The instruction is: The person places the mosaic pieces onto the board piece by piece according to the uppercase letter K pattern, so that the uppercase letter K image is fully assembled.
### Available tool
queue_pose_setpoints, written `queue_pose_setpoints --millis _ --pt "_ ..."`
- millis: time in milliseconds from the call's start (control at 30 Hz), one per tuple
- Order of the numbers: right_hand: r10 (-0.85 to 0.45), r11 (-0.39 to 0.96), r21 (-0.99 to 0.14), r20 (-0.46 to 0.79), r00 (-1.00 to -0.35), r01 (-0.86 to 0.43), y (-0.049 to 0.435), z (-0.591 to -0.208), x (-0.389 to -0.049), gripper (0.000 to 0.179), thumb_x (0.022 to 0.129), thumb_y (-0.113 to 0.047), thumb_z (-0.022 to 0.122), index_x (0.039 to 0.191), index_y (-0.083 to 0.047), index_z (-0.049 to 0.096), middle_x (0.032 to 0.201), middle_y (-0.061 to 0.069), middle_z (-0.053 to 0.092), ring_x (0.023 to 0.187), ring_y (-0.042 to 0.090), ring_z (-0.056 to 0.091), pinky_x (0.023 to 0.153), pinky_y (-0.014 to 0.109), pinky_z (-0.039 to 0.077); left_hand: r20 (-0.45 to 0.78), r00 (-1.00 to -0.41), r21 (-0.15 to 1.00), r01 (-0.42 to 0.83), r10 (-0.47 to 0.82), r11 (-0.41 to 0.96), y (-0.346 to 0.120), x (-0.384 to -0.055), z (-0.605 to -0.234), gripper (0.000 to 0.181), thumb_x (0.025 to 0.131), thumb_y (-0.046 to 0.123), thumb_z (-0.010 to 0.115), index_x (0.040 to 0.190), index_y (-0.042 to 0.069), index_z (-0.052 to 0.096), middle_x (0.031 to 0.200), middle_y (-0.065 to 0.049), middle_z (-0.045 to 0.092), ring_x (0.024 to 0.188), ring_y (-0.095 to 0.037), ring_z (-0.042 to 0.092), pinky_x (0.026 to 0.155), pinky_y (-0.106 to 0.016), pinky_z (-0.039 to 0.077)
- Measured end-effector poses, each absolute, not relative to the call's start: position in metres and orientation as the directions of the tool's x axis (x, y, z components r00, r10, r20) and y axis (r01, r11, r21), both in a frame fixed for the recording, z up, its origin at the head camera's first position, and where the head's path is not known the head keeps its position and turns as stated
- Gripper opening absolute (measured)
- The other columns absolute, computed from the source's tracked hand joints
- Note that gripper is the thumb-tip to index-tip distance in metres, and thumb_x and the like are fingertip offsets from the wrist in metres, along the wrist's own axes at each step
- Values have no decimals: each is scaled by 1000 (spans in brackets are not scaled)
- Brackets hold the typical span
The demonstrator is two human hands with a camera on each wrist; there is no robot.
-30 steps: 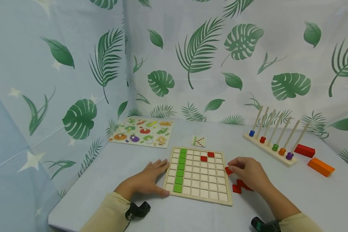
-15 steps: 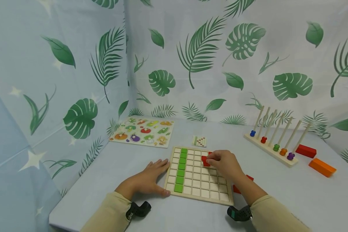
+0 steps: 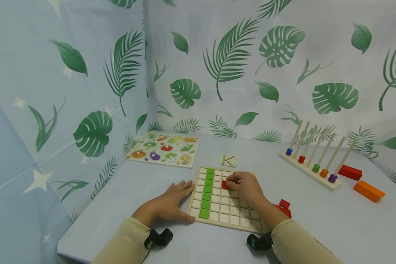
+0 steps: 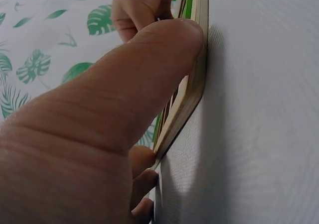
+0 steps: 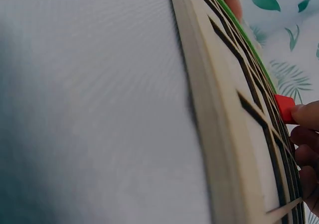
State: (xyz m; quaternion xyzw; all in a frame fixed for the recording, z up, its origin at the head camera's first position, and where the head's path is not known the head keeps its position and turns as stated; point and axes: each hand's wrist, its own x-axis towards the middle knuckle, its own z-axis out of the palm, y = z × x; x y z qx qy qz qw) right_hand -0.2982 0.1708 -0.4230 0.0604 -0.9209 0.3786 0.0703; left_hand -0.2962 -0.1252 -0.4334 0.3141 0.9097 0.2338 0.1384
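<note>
A wooden grid board [image 3: 224, 224] with cream squares lies on the table, one column filled with green tiles [image 3: 206, 196]. My right hand [image 3: 247, 187] reaches over the board and pinches a red tile [image 3: 225, 184] between thumb and fingertips, at a square in the upper middle. In the right wrist view the same red tile [image 5: 285, 108] stands just above the grid. The red tiles on the board's upper right are hidden behind this hand. My left hand [image 3: 173, 203] lies with spread fingers along the board's left edge; its thumb [image 4: 169, 40] touches the wooden rim.
Several loose red tiles [image 3: 284, 204] lie right of the board, partly behind the right forearm. Behind it sits a small pattern card [image 3: 228, 160], with a vegetable puzzle [image 3: 163, 148] back left. A peg rack [image 3: 310, 170], a red block [image 3: 350, 172] and an orange block [image 3: 369, 191] stand right.
My right hand has picked up a red tile from beside the board and carried it left over the grid to the upper middle. The left hand stays at the board's edge.
</note>
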Motion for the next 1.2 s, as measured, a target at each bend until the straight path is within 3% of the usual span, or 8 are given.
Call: queue_pose_setpoints --millis 233,533,700,900,1067,1200 --pt "-79 762 -628 153 -985 -158 169 -426 -296 22 94 -18 76 111 -5 77 99 2 68 89 19 62 77 40 54 -111 -765 513 503 635 696 -125 -296 -434 115 77 62 81 163 12 24 169 -2 15 155 -24 6 123 -46 0" --pt "-160 815 -534 169 -973 -227 170 -426 -290 36 93 -19 76 125 -2 73 89 1 57 75 17 51 61 32 43 -105 -763 510 509 638 693 -124 -295 -433 114 77 61 81 163 12 24 169 -2 15 155 -25 6 123 -46 0" --pt "-192 808 -529 182 -964 -260 175 -425 -280 45 95 -21 75 134 -2 67 92 -2 60 77 14 53 64 32 46 -101 -761 514 513 641 688 -124 -295 -432 114 78 60 81 163 11 25 169 -4 16 155 -26 7 124 -47 1" --pt "-220 770 -571 179 -959 -283 196 -418 -265 45 96 -25 73 134 -2 67 105 0 65 88 16 59 71 33 53 -99 -758 520 514 645 683 -124 -295 -429 114 78 59 82 163 11 24 169 -4 15 155 -26 7 123 -47 1" --pt "-191 770 -602 99 -977 -212 228 -403 -251 48 97 -35 72 135 -6 67 121 7 65 103 23 61 74 37 54 -101 -757 522 511 645 682 -124 -295 -428 114 78 60 82 163 11 24 169 -4 15 155 -26 6 123 -47 0" --pt "-146 811 -569 28 -989 -136 257 -393 -244 50 95 -41 73 133 -8 68 124 10 63 105 28 59 73 40 56 -105 -762 523 505 639 687 -125 -294 -430 114 78 60 82 163 11 24 169 -4 15 155 -26 6 123 -47 1"
